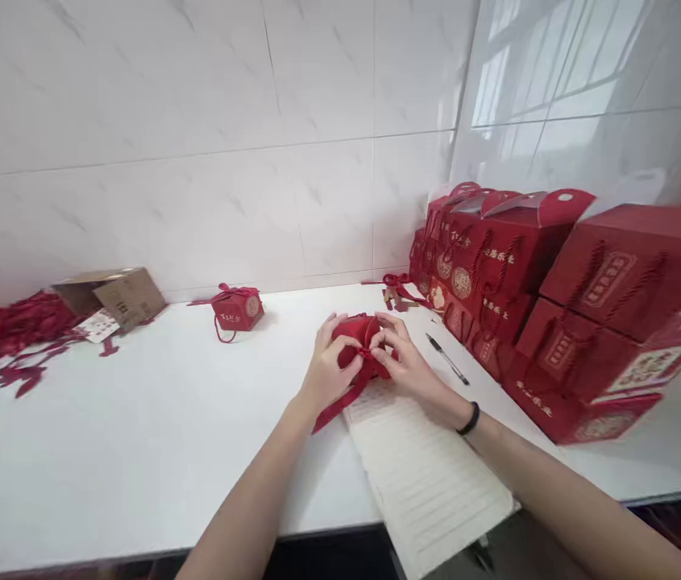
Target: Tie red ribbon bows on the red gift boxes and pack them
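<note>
A small red gift box point(355, 329) sits between my two hands at the far end of a lined notebook. Dark red ribbon point(338, 409) crosses its near side, and one tail trails down to the left. My left hand point(335, 361) pinches the ribbon with thumb and finger, its other fingers resting along the box's left side. From the right, my right hand point(399, 351) pinches the ribbon close to the same spot, fingers curled over the box. The hands cover much of the box, so the exact form of the ribbon there cannot be made out.
A finished-looking ribboned box point(237, 308) stands near the wall. Left lie a heap of red ribbons point(31, 322) and an open cardboard box point(131, 298). The notebook point(430, 475) overhangs the table's front edge. A pen point(447, 359) and stacked red gift boxes point(606, 282) are at right.
</note>
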Demonstrator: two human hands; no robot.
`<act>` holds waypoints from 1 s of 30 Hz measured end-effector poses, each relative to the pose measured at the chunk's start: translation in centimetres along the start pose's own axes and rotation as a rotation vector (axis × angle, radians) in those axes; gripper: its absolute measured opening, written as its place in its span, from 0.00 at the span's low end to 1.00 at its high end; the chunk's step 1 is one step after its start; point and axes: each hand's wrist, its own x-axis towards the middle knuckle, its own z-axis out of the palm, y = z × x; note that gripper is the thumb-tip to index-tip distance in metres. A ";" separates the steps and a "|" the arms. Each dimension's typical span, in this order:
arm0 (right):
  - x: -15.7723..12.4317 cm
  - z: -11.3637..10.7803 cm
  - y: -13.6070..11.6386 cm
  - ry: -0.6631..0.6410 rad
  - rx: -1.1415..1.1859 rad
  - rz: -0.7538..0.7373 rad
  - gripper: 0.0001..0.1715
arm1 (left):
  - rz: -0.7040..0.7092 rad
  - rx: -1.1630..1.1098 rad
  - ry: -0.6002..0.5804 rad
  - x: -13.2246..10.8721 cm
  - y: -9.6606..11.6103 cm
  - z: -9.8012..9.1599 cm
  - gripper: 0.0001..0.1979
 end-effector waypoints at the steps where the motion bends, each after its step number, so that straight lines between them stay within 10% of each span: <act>1: -0.1 0.0 0.1 0.007 -0.013 -0.011 0.08 | -0.013 -0.006 0.013 0.0 0.0 0.1 0.06; 30: 0.3 -0.9 -1.5 -0.111 0.119 0.084 0.04 | -0.039 -0.058 0.016 0.0 -0.2 0.0 0.04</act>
